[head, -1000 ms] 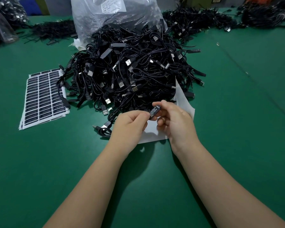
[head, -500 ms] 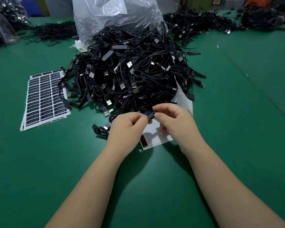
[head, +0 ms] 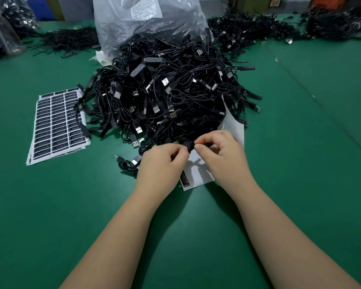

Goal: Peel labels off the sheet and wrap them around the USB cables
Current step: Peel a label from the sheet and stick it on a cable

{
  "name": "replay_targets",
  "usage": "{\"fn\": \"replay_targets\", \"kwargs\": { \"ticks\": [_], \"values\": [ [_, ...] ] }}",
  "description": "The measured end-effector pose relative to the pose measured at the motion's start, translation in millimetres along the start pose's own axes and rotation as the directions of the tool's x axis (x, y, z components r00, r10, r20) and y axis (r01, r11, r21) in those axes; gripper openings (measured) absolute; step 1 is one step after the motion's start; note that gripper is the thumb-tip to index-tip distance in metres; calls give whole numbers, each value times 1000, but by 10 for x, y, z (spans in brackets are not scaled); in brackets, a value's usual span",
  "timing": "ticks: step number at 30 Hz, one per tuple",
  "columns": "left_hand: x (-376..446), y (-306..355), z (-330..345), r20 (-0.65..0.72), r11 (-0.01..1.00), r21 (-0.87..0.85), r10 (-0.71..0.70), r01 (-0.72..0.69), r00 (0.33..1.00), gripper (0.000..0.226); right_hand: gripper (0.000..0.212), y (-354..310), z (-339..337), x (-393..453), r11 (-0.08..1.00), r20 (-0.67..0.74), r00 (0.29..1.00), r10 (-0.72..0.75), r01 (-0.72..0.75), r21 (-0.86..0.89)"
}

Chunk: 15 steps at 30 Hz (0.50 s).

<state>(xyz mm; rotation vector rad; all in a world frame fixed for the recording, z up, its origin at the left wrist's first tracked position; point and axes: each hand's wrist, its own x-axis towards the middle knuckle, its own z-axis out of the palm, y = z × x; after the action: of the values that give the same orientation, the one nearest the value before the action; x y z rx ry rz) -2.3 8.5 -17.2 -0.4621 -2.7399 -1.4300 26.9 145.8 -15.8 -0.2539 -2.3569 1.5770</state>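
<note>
Near the middle of a green table point(head: 300, 142), seen from a head camera looking down, two bare hands meet at the near edge of a large pile of black USB cables point(head: 169, 94). Left hand point(head: 161, 163) and right hand point(head: 223, 155) both have thumb and forefinger pinched together on a small black label point(head: 190, 146) held between them, just above a mostly bare white backing sheet point(head: 198, 174). One black label remains on that sheet's near left corner. Well to the left lies a stack of full label sheets point(head: 56, 124), partly touched by stray cables. Beyond the pile stands a clear plastic bag point(head: 146, 19). More cable heaps point(head: 250, 30) lie at the far right.
</note>
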Motion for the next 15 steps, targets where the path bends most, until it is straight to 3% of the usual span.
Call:
{"fn": "replay_targets", "kwargs": {
  "ticks": [7, 12, 15],
  "values": [
    [1, -4, 8, -9, 995, 100, 4, -3, 1000, 33, 18, 2, 32, -23, 999, 35, 999, -3, 2, 45],
    [-19, 27, 13, 17, 995, 98, 35, -36, 999, 39, 23, 13, 6, -6, 972, -1, 998, 55, -53, 228],
    [-23, 32, 17, 23, 995, 90, 41, -43, 999, 38, 25, 17, 15, -4, 978, -14, 997, 71, -66, 200]
  ]
}}
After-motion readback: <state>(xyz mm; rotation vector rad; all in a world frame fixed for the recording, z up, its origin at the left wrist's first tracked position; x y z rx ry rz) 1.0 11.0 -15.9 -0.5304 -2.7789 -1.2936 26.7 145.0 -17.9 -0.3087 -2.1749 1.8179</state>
